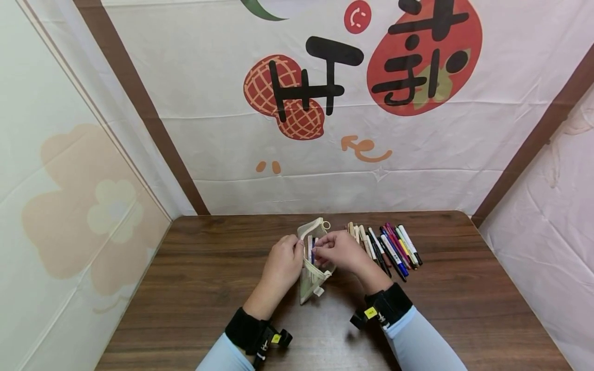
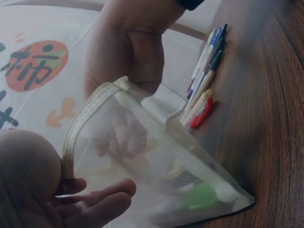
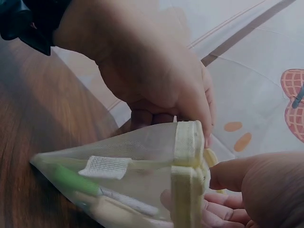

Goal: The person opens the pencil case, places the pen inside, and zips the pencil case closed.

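My left hand (image 1: 284, 261) grips the left rim of a cream mesh zipper pouch (image 1: 308, 289) and holds its mouth apart. Several pens (image 1: 310, 248) show inside the mouth. The fingers of my right hand (image 1: 342, 252) reach into it from the right, bent close to those pens; I cannot tell whether they pinch one. Seen through the mesh in the right wrist view, a green pen (image 3: 76, 178) lies near the pouch's lower corner. A white fabric tag (image 2: 165, 105) sticks out from the pouch's side in the left wrist view.
A row of loose pens and markers (image 1: 392, 247) lies on the brown wooden table (image 1: 209, 288), right of the pouch and beside my right hand. A printed white cloth (image 1: 223, 129) hangs behind the table's back edge, with more cloth on both sides.
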Available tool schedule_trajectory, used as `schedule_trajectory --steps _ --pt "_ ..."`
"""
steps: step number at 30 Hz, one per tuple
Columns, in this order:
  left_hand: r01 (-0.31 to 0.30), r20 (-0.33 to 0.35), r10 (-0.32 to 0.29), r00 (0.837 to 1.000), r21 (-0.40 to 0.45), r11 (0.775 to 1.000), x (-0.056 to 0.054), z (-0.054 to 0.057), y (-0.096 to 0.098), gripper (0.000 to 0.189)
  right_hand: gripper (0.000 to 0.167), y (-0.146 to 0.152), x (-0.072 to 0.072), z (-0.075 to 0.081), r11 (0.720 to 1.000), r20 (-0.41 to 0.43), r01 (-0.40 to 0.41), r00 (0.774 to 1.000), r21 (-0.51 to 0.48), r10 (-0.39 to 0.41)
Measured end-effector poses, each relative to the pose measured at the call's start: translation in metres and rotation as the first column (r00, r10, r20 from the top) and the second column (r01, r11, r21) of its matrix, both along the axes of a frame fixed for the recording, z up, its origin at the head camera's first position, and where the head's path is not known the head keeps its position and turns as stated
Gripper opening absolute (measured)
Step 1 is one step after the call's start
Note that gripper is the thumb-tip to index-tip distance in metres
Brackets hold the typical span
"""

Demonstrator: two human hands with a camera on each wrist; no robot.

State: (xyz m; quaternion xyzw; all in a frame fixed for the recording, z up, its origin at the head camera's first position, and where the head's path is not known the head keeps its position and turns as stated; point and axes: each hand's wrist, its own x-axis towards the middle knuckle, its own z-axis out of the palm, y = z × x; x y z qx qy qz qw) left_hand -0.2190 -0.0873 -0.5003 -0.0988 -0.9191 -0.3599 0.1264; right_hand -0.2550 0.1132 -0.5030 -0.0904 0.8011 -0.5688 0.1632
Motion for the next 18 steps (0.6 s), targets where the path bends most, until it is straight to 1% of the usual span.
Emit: schedule_trajectory --steps 4,9,12,15,18 --pt "0.000 -0.005 0.000 1.000 -0.001 1.000 0.001 0.001 0.000 0.023 0.023 0.009 -0.003 0.003 0.999 -0.042 0.009 0.999 0.037 -0.007" --pt "0.004 0.022 -0.004 1.000 -0.007 1.000 0.002 0.002 0.001 0.026 0.026 0.032 -0.008 0.013 0.992 -0.112 0.059 0.993 0.110 -0.046" --pt "0.008 0.041 -0.007 0.999 -0.006 1.000 0.003 0.003 0.001 0.027 0.025 0.048 -0.012 0.018 0.987 -0.126 0.094 0.989 0.131 -0.078" --pt "0.010 0.045 -0.010 0.999 -0.005 1.000 0.003 0.003 0.001 0.026 0.027 0.063 -0.015 0.022 0.980 -0.135 0.125 0.985 0.157 -0.104" --pt "0.007 0.043 -0.007 0.999 -0.004 1.000 0.003 0.002 0.000 0.026 0.030 0.078 -0.017 0.025 0.966 -0.153 0.161 0.979 0.205 -0.131"
